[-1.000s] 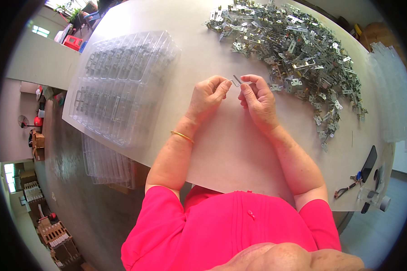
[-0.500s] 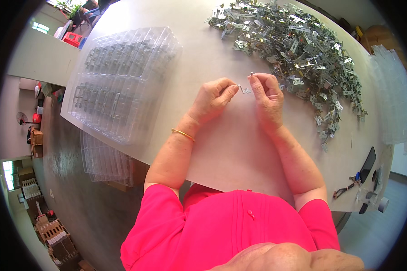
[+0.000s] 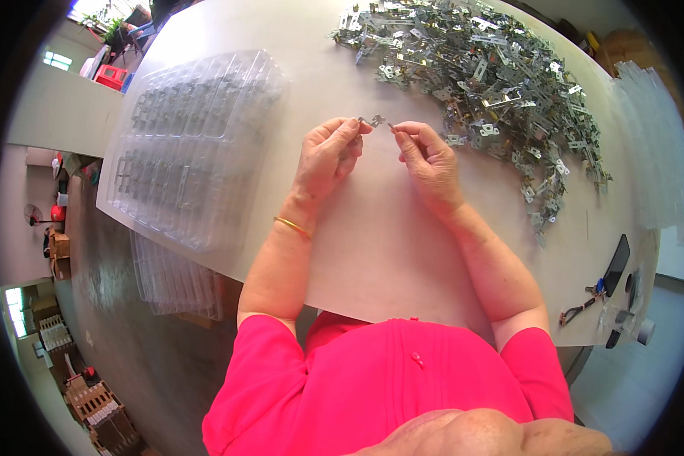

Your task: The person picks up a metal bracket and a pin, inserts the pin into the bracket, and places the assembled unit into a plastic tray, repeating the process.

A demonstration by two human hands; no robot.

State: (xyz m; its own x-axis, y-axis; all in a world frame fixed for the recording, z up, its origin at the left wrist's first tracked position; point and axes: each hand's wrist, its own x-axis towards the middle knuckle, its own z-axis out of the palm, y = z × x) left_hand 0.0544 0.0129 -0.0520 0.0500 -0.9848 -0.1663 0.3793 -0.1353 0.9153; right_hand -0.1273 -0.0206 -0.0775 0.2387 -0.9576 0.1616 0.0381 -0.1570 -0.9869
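Between finger and thumb, my left hand (image 3: 327, 156) pinches a small bent metal bracket (image 3: 377, 121), which sticks out toward the right. My right hand (image 3: 430, 159) is closed in a pinch on a thin, short metal pin (image 3: 391, 126), its tip just short of the bracket. Both hands are raised over the middle of the table. Beyond my right hand spreads a large heap of small metal brackets (image 3: 486, 83), silvery with some brassy bits. To the left lies a stack of clear plastic trays (image 3: 197, 144), with rows of metal parts in their slots.
More clear trays (image 3: 176, 277) stand below the table's left edge. Clear plastic sheets or trays (image 3: 657, 144) rise at the far right. A black phone (image 3: 617, 264), keys on a cord (image 3: 581, 310) and a roll of tape (image 3: 644, 332) lie near the table's right edge.
Both hands have moved left and slightly up the table. The bracket has turned in my left fingers, and the pin in my right hand now tilts toward it instead of standing upright.
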